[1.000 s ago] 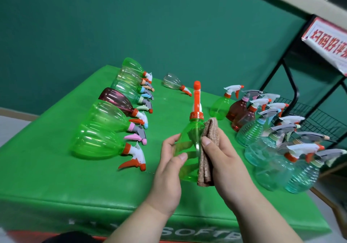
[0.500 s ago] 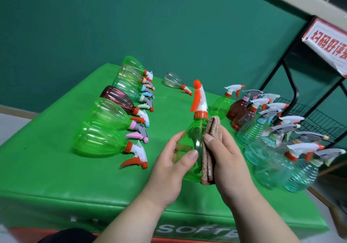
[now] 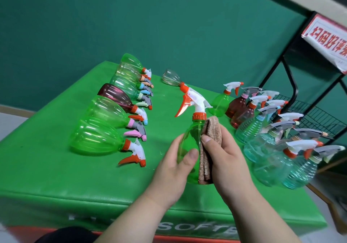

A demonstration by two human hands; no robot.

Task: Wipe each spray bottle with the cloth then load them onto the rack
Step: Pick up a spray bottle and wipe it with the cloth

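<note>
So the left hand [image 3: 174, 165] gripping the bottle [image 3: 189, 143] has spun it, trigger [image 3: 183, 106] now points left; right hand [image 3: 227, 160] pinches the cloth [image 3: 206, 149] against it, still mid-wipe.

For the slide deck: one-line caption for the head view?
Left hand grips a green bottle; right hand holds the cloth against its side.

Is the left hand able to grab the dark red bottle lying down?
Probably not yet: the left hand grips the green spray bottle. The dark red bottle lies uncovered in its row on that side, so once freed the hand likely could.
</note>
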